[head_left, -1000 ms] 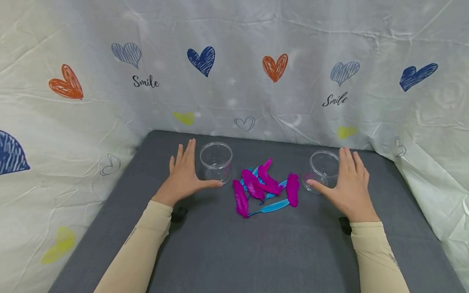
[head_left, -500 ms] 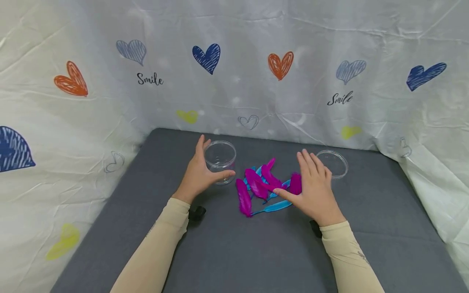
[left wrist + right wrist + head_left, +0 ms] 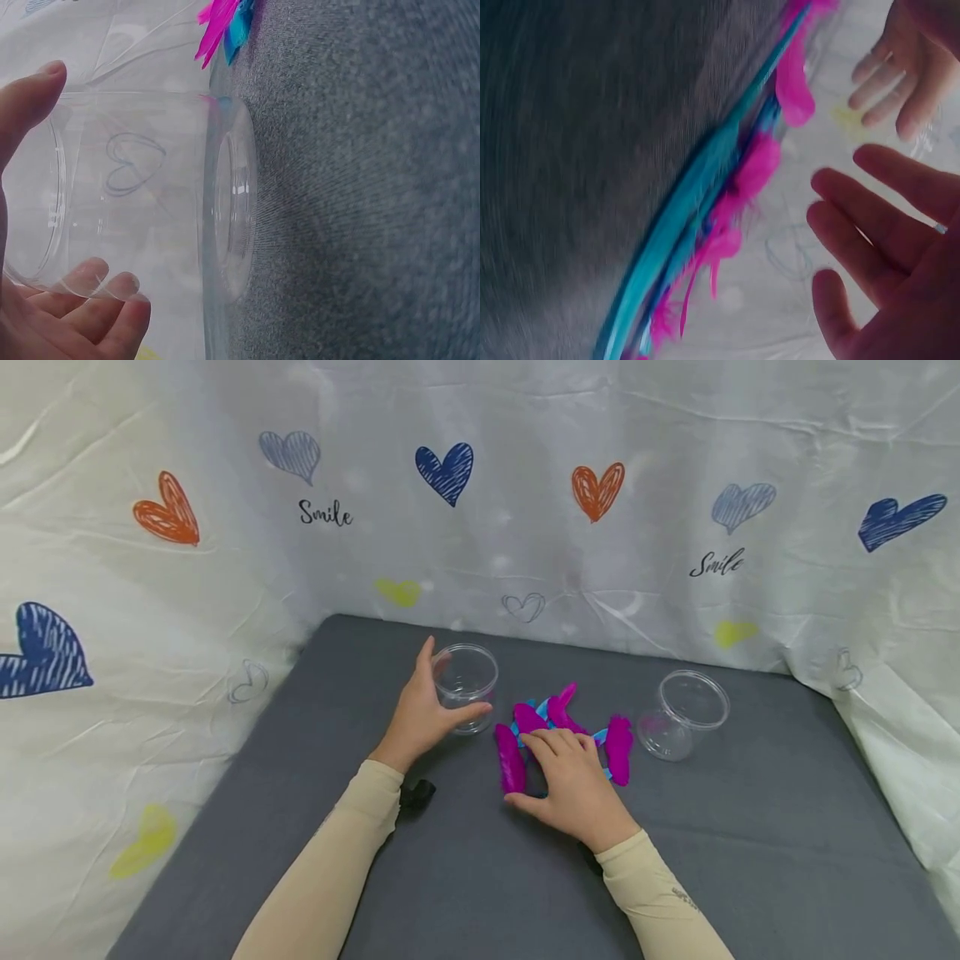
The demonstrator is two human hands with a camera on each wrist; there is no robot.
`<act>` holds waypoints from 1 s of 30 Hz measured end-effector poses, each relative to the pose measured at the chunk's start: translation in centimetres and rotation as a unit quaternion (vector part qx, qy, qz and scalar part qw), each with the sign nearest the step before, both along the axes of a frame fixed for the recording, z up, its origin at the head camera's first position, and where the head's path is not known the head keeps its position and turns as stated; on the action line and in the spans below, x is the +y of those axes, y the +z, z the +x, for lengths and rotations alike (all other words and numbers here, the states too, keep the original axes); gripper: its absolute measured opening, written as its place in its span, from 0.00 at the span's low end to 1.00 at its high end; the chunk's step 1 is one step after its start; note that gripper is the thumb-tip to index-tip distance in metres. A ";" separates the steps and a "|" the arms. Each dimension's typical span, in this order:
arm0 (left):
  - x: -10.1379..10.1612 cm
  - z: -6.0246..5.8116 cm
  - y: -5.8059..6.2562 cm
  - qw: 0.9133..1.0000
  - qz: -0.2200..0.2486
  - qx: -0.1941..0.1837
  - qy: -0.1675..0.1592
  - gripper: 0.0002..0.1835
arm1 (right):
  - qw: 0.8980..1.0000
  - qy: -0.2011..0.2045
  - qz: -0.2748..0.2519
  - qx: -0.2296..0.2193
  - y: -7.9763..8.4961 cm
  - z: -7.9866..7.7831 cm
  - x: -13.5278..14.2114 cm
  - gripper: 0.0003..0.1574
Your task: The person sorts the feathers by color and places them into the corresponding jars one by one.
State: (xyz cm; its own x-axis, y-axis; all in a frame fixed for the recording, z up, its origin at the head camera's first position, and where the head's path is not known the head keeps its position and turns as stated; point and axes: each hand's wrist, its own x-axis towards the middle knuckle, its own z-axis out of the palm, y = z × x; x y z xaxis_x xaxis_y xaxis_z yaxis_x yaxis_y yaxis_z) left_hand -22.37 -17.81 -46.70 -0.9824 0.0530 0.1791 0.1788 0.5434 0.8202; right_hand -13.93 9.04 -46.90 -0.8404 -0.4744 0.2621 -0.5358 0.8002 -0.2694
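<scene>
My left hand [image 3: 423, 718] curls round the side of a clear plastic jar [image 3: 467, 681], thumb in front and fingers behind. In the left wrist view the jar [image 3: 142, 195] stands upright on the cloth, with fingertips [image 3: 124, 289] showing at its wall. My right hand [image 3: 577, 785] hovers over a loose pile of magenta and blue feathers, fingers spread and slightly bent, holding nothing. A magenta feather [image 3: 510, 760] lies left of that hand and another magenta feather [image 3: 618, 750] right of it. In the right wrist view a long blue feather [image 3: 682, 199] lies nearest the camera; part of the pile is hidden by the hand in the head view.
A second clear jar [image 3: 678, 718] stands upright to the right of the feathers. The grey cloth-covered table [image 3: 450, 877] ends at the back against a white curtain [image 3: 525, 552] printed with hearts.
My right hand has moved left from the right jar to over the feathers. My left hand has moved right and closed in round the left jar. The head view has shifted slightly left.
</scene>
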 end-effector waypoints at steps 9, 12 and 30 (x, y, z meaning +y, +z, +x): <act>0.4 -0.3 0.1 1.000 -0.007 0.010 -0.004 0.75 | 0.999 0.025 0.018 -0.013 -0.3 0.2 -0.8 0.36; 0.3 -0.2 0.1 1.000 -0.003 0.010 0.000 0.75 | 0.999 0.028 0.031 -0.014 -0.3 0.2 -1.0 0.30; 0.3 0.0 -0.8 1.000 0.000 0.011 0.010 0.65 | 0.998 0.037 0.043 -0.004 -0.7 0.2 -0.9 0.19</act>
State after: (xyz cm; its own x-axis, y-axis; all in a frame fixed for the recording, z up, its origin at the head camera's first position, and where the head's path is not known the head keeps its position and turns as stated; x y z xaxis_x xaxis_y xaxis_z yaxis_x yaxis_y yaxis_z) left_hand -22.35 -17.50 -47.50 -0.9790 0.0332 0.2012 0.1862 0.5476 0.8158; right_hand -13.74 8.13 -47.64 -0.8043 -0.5556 0.2108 -0.5922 0.7787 -0.2071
